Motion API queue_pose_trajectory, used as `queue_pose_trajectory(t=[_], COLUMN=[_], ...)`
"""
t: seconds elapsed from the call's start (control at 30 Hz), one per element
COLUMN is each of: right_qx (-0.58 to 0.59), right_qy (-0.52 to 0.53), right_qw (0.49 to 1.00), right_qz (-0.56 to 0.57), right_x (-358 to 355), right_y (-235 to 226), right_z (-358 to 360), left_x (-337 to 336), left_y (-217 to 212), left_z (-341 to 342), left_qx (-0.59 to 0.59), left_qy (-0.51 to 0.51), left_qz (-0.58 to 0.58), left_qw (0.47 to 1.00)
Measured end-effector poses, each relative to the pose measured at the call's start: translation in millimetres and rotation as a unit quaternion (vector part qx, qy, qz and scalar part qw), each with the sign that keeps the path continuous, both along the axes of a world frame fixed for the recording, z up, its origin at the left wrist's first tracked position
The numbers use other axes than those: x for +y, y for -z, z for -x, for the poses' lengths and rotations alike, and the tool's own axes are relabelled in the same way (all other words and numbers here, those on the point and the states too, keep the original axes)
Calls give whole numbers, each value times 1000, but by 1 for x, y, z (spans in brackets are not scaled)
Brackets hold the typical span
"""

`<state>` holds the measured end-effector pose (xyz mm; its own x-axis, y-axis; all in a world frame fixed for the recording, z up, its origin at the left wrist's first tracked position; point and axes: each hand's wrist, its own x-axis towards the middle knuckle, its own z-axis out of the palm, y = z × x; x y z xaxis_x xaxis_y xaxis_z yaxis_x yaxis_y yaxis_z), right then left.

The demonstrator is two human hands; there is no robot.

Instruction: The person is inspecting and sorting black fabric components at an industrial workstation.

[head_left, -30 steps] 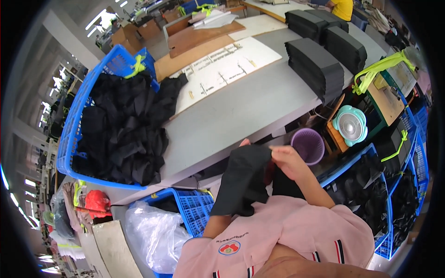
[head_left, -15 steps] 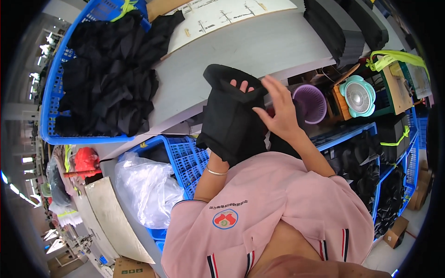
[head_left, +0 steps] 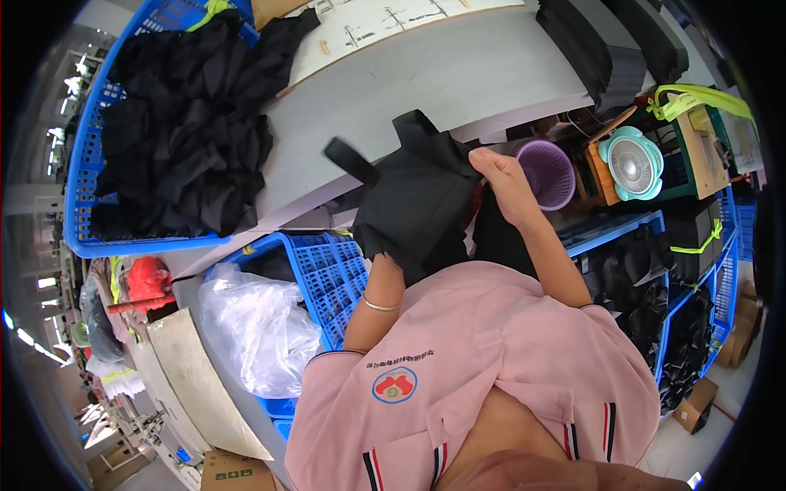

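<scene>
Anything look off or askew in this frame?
Mostly ordinary. One oddity: black fabric heaped in the blue crate spills over its far rim onto the table. Both hands, left and right, hold a black garment.

This looks like a garment workshop or small clothing factory. A long grey worktop (head_left: 458, 90) carries a blue plastic crate (head_left: 82, 164) heaped with black fabric pieces (head_left: 180, 139), and paper pattern sheets (head_left: 393, 20) lie at its far edge. More blue crates (head_left: 323, 270) and shelves of folded black cloth (head_left: 630, 286) stand below it, beside what may be sewing machines, blurred at the lower left rim.
</scene>
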<state>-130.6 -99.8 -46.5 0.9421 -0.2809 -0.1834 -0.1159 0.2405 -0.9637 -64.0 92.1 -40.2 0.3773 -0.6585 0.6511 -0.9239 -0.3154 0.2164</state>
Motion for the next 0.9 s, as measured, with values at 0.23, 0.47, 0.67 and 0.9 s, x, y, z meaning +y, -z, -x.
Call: queue_pose_trajectory(t=[0.23, 0.47, 0.67, 0.9], right_qx=[-164, -86, -131, -179], right_qy=[135, 104, -169, -72], right_qw=[858, 843, 977, 947], right_qz=[467, 520, -1, 259], right_x=[21, 12, -28, -78], right_y=[-2, 6, -8, -38], right_z=[4, 1, 18, -29], left_x=[0, -30, 17, 28], left_y=[25, -32, 14, 63], left_z=[9, 30, -9, -55], left_qx=[82, 99, 143, 644], left_qy=[-41, -71, -27, 25], left_qz=[-33, -155, 45, 225], left_qw=[995, 980, 988, 730])
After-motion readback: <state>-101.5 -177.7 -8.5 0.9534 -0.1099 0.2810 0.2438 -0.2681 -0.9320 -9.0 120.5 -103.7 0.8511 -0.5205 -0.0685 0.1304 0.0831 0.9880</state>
